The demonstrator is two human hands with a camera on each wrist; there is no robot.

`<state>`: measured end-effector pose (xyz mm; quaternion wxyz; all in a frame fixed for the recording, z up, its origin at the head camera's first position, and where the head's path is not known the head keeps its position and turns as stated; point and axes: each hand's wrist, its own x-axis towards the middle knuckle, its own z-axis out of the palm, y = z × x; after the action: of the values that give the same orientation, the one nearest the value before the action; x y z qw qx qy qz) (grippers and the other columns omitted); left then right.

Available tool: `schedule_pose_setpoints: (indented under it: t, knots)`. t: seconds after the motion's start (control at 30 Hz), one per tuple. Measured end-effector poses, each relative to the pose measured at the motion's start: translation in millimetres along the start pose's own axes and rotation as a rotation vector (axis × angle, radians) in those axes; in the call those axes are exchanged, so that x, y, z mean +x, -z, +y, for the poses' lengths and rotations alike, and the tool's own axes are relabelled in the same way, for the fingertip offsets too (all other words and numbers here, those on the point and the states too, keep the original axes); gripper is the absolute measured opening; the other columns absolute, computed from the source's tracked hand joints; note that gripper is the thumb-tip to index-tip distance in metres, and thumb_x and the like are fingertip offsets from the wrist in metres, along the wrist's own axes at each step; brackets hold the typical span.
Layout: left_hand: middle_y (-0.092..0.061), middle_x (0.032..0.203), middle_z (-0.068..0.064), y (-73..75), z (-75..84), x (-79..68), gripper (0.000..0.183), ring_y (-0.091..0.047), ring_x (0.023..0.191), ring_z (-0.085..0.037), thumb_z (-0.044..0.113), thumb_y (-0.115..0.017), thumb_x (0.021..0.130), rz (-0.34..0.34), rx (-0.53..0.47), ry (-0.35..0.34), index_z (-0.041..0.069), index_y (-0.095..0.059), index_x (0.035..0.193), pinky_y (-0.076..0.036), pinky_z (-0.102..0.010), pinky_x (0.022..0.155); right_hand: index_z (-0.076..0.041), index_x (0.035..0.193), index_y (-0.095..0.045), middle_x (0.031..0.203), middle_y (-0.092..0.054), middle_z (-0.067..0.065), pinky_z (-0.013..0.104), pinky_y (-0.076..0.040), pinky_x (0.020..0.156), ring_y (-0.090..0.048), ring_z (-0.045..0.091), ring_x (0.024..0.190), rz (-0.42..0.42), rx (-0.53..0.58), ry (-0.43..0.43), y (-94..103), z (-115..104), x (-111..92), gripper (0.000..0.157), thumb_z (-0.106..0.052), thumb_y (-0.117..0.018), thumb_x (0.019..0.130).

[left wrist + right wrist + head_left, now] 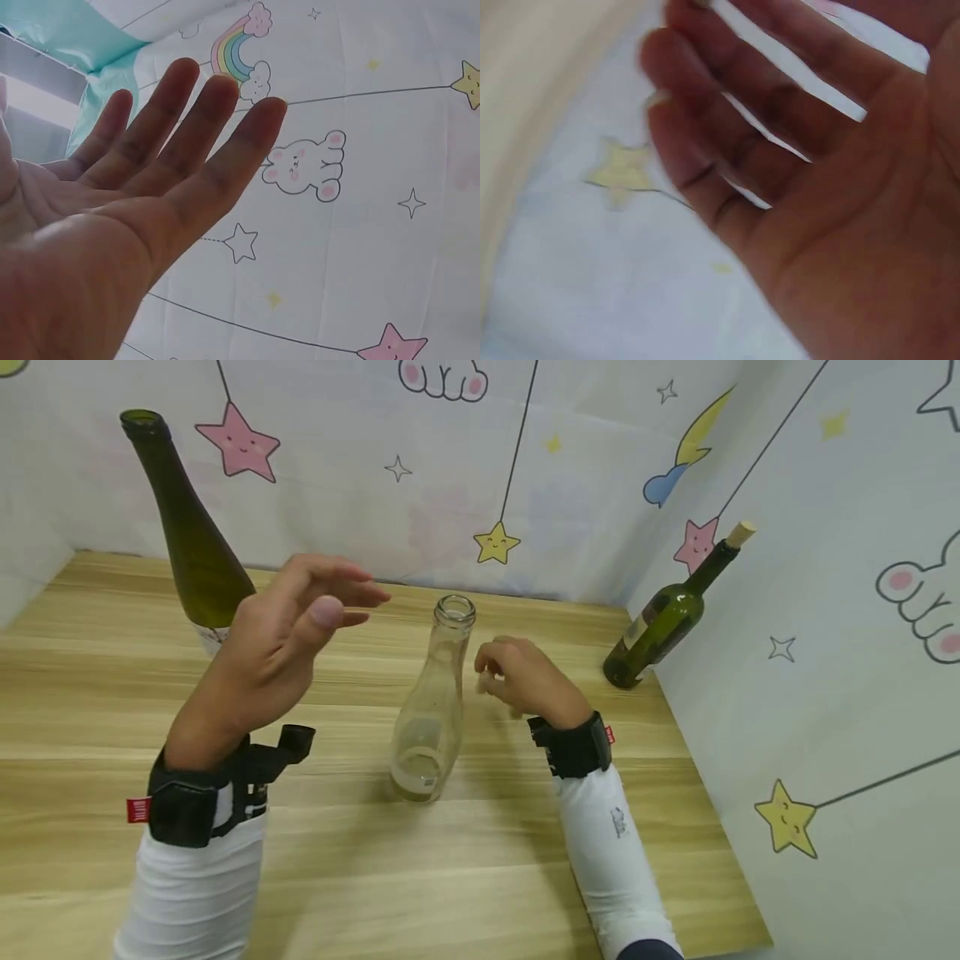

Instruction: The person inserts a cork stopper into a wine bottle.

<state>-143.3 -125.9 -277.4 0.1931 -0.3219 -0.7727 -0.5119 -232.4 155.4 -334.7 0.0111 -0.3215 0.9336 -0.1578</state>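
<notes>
A clear glass bottle (429,718) with an uncovered mouth stands upright on the wooden table between my two hands. To its left my left hand (273,647) is raised, fingers extended and apart from the glass; the left wrist view shows the bare palm (150,217) with nothing in it. Just right of the bottle's neck hovers my right hand (528,681), its fingers loosely bent. Nothing lies in the visible part of the right palm (840,217), and no contact with the bottle shows. Behind my left hand is a tall green bottle (198,539), its lower part hidden.
A smaller green bottle (663,614) with a cork (741,534) in its mouth stands at the table's right edge, close to the side wall. Printed white sheeting (337,510) hangs behind the table (360,877) and along its right side.
</notes>
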Motion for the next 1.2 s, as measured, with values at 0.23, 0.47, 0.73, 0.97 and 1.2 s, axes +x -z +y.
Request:
schedule_pose_setpoints:
  t: [0.23,0.47,0.73,0.97,1.2]
  knots:
    - [-0.066,0.124,-0.013,-2.4,-0.4,2.2,0.028,-0.062,0.118,-0.027,0.017,-0.042,0.108,-0.048,0.075,0.108,0.002,-0.053,0.130,-0.051,-0.028,0.103,0.012,0.102,-0.070,0.094,-0.065,0.025,0.027,-0.054,0.076,-0.062,0.027,0.084,0.780,0.293,0.486,87.9,-74,-24,0.019,0.018,-0.069,0.084]
    - [-0.067,0.124,-0.014,-12.1,-5.4,4.0,0.029,-0.060,0.121,-0.030,0.019,-0.043,0.108,-0.152,0.050,0.142,0.003,-0.052,0.131,-0.045,-0.061,0.103,0.013,0.099,-0.072,0.093,-0.067,0.024,0.027,-0.052,0.071,-0.061,0.025,0.078,0.741,0.258,0.649,108.7,-111,-31,0.019,0.017,-0.072,0.081]
    - [-0.064,0.126,-0.013,-16.6,-6.5,6.7,0.030,-0.060,0.121,-0.029,0.020,-0.047,0.107,-0.252,0.010,0.130,0.005,-0.051,0.132,-0.046,-0.061,0.103,0.010,0.097,-0.074,0.091,-0.066,0.021,0.027,-0.053,0.075,-0.061,0.024,0.080,0.669,0.234,0.671,106.8,-111,-30,0.016,0.010,-0.072,0.082]
    - [-0.058,0.133,-0.010,-27.0,-5.7,10.2,0.046,-0.058,0.124,-0.030,0.024,-0.064,0.099,-0.438,-0.035,0.170,0.008,-0.045,0.138,-0.049,-0.056,0.103,0.012,0.114,-0.062,0.102,-0.065,0.021,0.031,-0.057,0.080,-0.064,0.024,0.091,0.493,0.421,0.543,99.0,-110,-26,0.025,0.015,-0.064,0.089]
    - [-0.055,0.139,-0.011,-40.7,-9.0,9.4,0.077,-0.058,0.123,-0.032,0.033,-0.075,0.090,-0.552,0.007,0.211,0.011,-0.031,0.151,-0.052,-0.057,0.098,0.006,0.117,-0.055,0.094,-0.065,0.011,0.031,-0.056,0.081,-0.066,0.024,0.088,0.162,1.151,0.453,74.8,-107,-7,0.043,-0.013,-0.018,0.108]
